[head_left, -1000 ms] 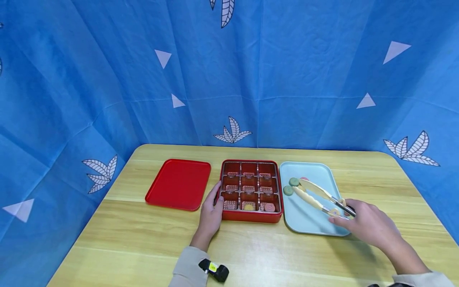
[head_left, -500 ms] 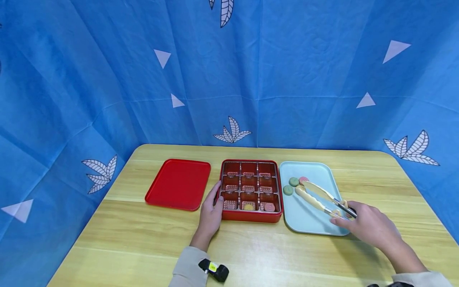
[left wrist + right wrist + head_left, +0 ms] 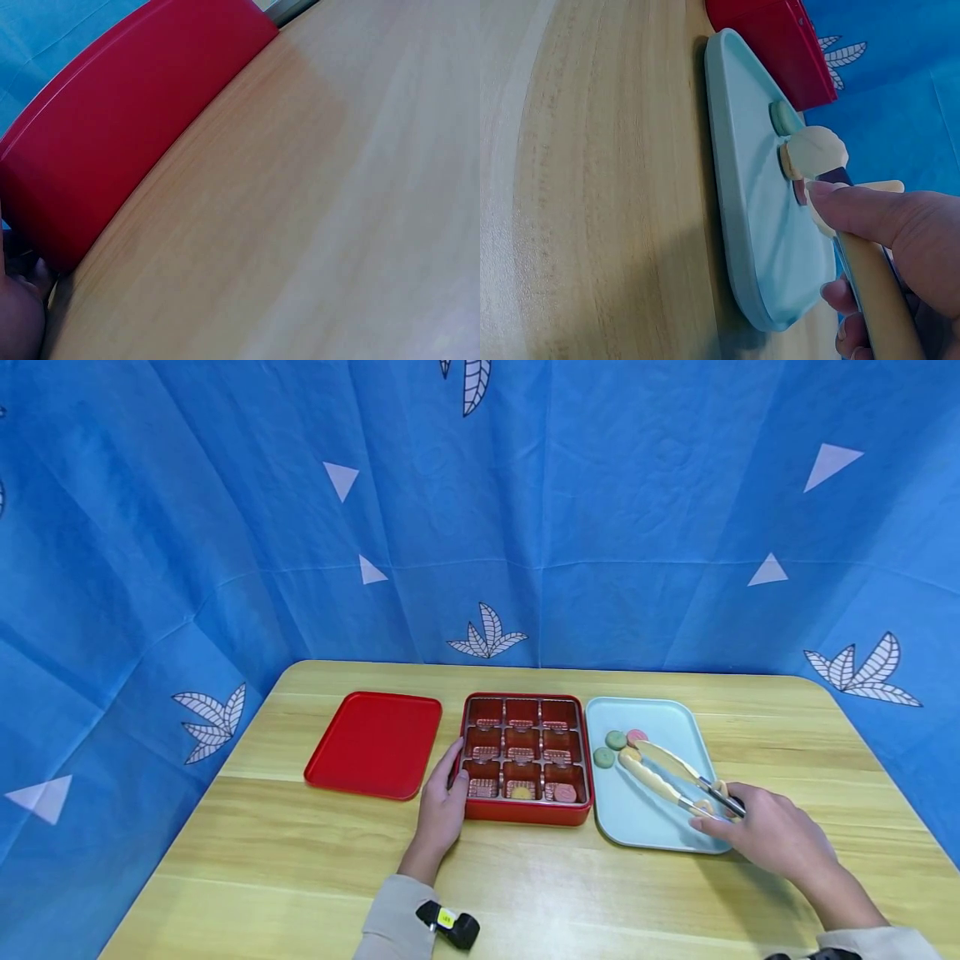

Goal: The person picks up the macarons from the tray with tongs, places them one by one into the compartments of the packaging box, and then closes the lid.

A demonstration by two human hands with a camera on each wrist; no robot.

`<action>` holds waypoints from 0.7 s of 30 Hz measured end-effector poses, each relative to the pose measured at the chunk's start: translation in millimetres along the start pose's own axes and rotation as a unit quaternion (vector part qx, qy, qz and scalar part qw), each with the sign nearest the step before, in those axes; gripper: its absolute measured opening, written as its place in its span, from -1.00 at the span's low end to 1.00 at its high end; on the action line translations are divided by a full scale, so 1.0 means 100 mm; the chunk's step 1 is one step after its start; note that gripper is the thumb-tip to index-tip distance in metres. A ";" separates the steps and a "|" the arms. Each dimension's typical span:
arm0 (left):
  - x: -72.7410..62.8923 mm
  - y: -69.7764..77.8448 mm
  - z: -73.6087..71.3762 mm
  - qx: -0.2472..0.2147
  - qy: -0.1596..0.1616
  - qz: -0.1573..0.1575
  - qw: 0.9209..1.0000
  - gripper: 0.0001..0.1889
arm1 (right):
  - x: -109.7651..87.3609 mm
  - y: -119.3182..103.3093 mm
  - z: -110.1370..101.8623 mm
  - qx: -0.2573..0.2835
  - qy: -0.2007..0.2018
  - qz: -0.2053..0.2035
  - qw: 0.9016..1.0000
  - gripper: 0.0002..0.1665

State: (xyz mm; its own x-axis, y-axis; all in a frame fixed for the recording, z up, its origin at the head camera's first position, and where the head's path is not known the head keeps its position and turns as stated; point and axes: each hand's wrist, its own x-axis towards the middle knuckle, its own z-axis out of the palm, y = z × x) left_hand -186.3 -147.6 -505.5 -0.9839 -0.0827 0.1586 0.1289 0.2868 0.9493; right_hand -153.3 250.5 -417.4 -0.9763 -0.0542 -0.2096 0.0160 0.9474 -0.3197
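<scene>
My right hand (image 3: pixel 783 831) grips a pair of tongs (image 3: pixel 670 761) with cream tips, over the pale blue tray (image 3: pixel 637 827). The tips stand around a yellow macaron (image 3: pixel 633 753), close to it; whether both touch it I cannot tell. Two green macarons (image 3: pixel 603 757) and a pink one (image 3: pixel 637 737) lie beside it. In the middle stands a red box (image 3: pixel 525 812) with a clear divided insert. Its front row holds a yellow macaron (image 3: pixel 521 792) in the centre and a pink one (image 3: pixel 564 792) at right. My left hand (image 3: pixel 441 806) rests along the box's left side, fingers fairly straight.
A flat red lid or tray (image 3: pixel 375 745) lies left of the box. The blue tray sits right against the box's right side. Behind the wooden table (image 3: pixel 300 877) hangs a blue patterned cloth (image 3: pixel 622 510).
The tongs' tips have shifted slightly right, away from the green macarons, and drawn closer together around the yellow one. The pink macaron behind shows more. My left hand has stayed put.
</scene>
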 end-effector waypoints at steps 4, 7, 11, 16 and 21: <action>0.01 -0.01 0.00 0.001 -0.003 -0.007 1.000 -0.50 | 0.02 0.00 0.02 -0.002 -0.003 0.005 1.000 0.10; 0.01 0.01 0.00 0.001 -0.006 -0.016 1.000 -0.49 | 0.03 0.00 0.03 -0.005 -0.004 0.007 1.000 0.15; -0.03 0.19 -0.03 0.002 -0.012 -0.022 1.000 -0.49 | 0.05 0.00 0.04 -0.006 -0.004 0.007 1.000 0.16; -0.10 0.39 -0.07 0.005 -0.016 -0.013 1.000 -0.50 | 0.05 0.00 0.04 -0.006 -0.004 0.006 1.000 0.15; -0.11 0.42 -0.07 0.007 -0.014 -0.019 1.000 -0.50 | 0.05 0.00 0.04 -0.009 -0.005 0.007 1.000 0.16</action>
State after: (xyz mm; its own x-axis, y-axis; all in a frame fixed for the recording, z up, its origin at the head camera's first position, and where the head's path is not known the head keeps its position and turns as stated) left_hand -169.3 -141.4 -465.2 -0.9912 -0.0664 0.1148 0.0902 0.2973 0.9505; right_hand -157.5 248.7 -421.9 -0.9738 -0.0439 -0.2230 0.0256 0.9538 -0.2995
